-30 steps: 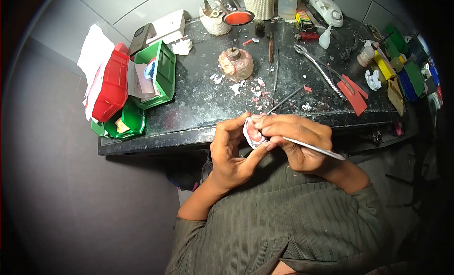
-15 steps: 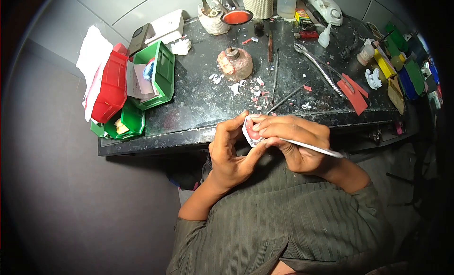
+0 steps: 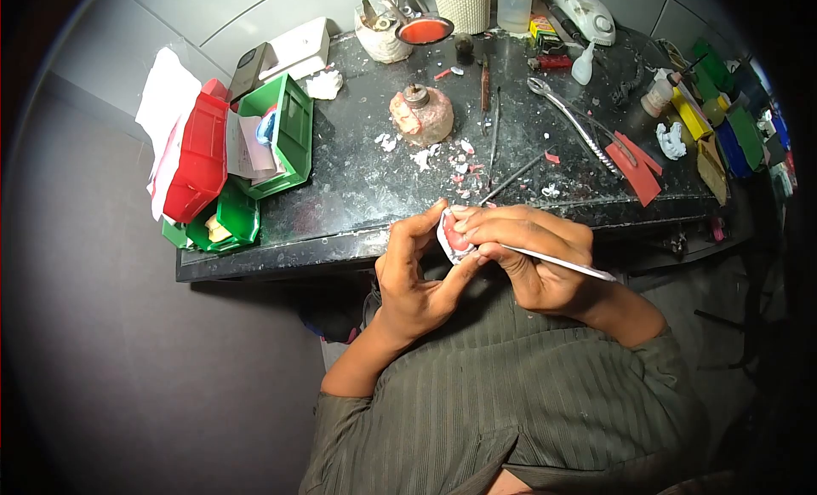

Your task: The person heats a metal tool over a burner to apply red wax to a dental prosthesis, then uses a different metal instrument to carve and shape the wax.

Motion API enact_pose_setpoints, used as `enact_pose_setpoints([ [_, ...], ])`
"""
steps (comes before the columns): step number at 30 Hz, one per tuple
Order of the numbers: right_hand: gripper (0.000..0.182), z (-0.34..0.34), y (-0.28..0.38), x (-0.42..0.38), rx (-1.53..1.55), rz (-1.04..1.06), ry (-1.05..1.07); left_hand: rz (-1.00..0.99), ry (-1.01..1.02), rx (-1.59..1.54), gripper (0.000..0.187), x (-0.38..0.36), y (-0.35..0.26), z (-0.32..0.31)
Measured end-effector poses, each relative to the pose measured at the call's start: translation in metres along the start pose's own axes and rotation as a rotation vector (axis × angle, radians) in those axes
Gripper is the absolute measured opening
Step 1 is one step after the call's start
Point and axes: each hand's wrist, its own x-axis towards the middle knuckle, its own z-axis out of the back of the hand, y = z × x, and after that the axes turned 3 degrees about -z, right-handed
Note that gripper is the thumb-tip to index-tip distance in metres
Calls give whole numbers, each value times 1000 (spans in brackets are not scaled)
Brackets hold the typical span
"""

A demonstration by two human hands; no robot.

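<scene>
A white plaster dental cast with pink wax on it is pinched between the fingers and thumb of my left hand, just off the front edge of the bench. My right hand is closed around a slim white-handled tool. Its handle sticks out to the right past my wrist. Fingertips of the right hand rest on the pink wax, hiding the working end of the tool and part of the cast.
On the black bench stands a wax-smeared spirit lamp amid white and pink scraps. Long pliers and pink wax sheets lie to the right. Green bins and a red bin are at left.
</scene>
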Motion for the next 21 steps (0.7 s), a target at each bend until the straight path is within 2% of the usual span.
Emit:
enact_pose_setpoints([
  [3,13,0,0,0,-31,-39,-31,-20,3,28,62,0,-1,-1],
  [8,14,0,1,2,10,-51,-8,35,-1,-139,61,0,-1,-2],
  [14,15,-1,1,2,-20,-54,-28,45,2,-180,61,1,-4,-3],
  [18,15,-3,-3,1,26,39,-20,63,-4,-199,61,0,-2,-2],
  [19,15,-1,1,0,29,-60,-42,47,9,-204,60,0,-3,-3],
  [21,15,-2,1,0,11,-69,-48,30,20,-208,60,0,-5,-3],
])
